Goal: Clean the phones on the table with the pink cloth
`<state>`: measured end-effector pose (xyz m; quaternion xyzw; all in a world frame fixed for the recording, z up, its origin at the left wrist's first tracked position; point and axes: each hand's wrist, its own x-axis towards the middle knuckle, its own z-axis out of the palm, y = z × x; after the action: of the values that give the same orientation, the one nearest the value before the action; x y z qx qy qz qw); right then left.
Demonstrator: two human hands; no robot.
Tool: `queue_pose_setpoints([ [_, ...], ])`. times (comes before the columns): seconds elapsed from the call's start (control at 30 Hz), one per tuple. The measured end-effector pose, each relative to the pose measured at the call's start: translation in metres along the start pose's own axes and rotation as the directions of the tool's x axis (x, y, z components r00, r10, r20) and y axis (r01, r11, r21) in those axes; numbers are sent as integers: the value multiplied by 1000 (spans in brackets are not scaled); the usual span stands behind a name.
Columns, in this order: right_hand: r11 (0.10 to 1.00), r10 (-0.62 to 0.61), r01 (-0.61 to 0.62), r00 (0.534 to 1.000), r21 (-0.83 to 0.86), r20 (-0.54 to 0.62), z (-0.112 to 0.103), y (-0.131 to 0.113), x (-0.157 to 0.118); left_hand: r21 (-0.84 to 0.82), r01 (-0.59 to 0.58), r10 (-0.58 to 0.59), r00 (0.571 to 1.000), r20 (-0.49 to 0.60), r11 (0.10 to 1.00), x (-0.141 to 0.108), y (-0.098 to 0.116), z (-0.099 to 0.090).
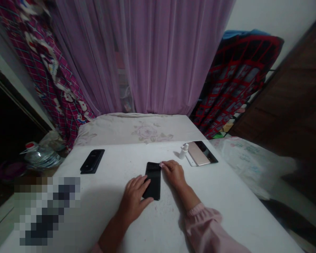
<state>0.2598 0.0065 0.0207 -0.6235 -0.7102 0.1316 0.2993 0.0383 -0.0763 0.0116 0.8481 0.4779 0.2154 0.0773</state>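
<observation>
A black smartphone lies flat on the white-covered table in front of me. My left hand rests along its left side with the fingers spread, the index fingertip over the screen's edge and the thumb by its lower end. My right hand is closed in a pinch on a small pinkish cloth, which touches the phone's upper right corner. Just beyond that hand stands a small white spray bottle. Most of the cloth is hidden by my fingers.
Several phones, one rose-gold phone among them, overlap at the table's right edge. Dark phones lie stacked at the left. A pixelated patch covers the near left. Purple curtains hang behind the table; a large water bottle stands left of it.
</observation>
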Motion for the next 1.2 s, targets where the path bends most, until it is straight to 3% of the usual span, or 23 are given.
queue_pose_setpoints([
  [0.1,999,1,1,999,-40,52,5,-4,11,-5,-108,108,986,125,994,9,-4,1],
  [0.2,998,5,0,996,-57,84,8,-5,12,-3,-80,79,980,181,997,13,-3,4],
  [0.6,989,-103,101,995,107,15,8,-4,-46,-10,-33,34,983,183,999,27,0,8],
  [0.7,996,-68,67,998,56,19,9,-4,-35,-10,-15,17,982,187,1000,36,-3,10],
  [1.0,985,109,-102,993,-139,45,13,-6,34,-32,-12,18,983,183,999,43,-8,12],
  [1.1,983,119,-114,992,-146,32,14,-6,31,-30,-9,14,985,169,1000,42,-8,14],
  [1.2,992,68,-66,997,-103,23,15,-6,10,-33,-13,18,988,155,999,41,-8,16],
])
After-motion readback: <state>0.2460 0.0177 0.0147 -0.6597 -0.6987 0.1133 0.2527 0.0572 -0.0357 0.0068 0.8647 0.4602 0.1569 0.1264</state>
